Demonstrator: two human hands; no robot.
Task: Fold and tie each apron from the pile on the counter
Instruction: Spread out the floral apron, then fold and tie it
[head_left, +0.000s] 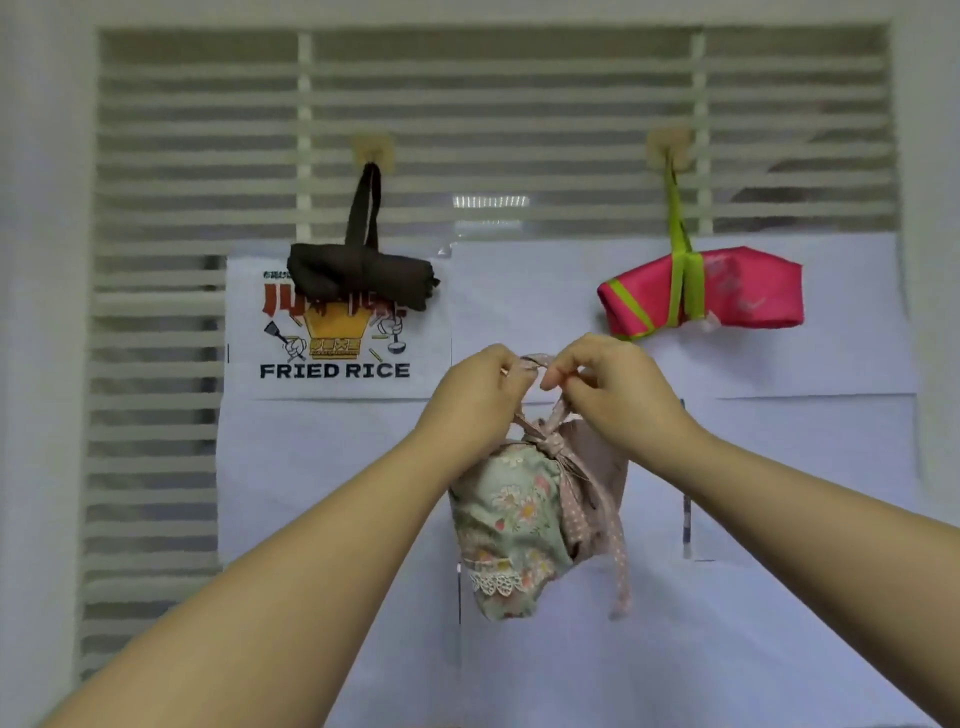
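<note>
The floral apron (511, 525) hangs just below the middle of the frame as a soft, rolled bundle, cinched by a knot (545, 441) in its dotted pink strap. It looks light and limp. The cloth sags under its own weight, a lace edge droops at the bottom, and a loose strap tail (621, 571) dangles down its right side. Nothing about it seems fragile or slippery, but such a bundle would likely slump open if gripped by the cloth. The strap above the knot is the sensible place to hold it.

That is where both hands are. The left hand (478, 395) and the right hand (613, 389) are close together in the centre of the frame, each with fingers curled and pinching the strap loop (535, 359), which arches between them.

In the upper left a brown apron (358, 280), rolled and tied, hangs by its strap from a hook (371, 150). In the upper right a pink apron (727, 296) bound with a green strap hangs from a second hook (670, 148).

Behind them is a white slatted blind (467, 104), with sheets of white paper (571, 649) over its lower part and a "FRIED RICE" poster (335, 353) at mid-left. No counter or pile is in view.
</note>
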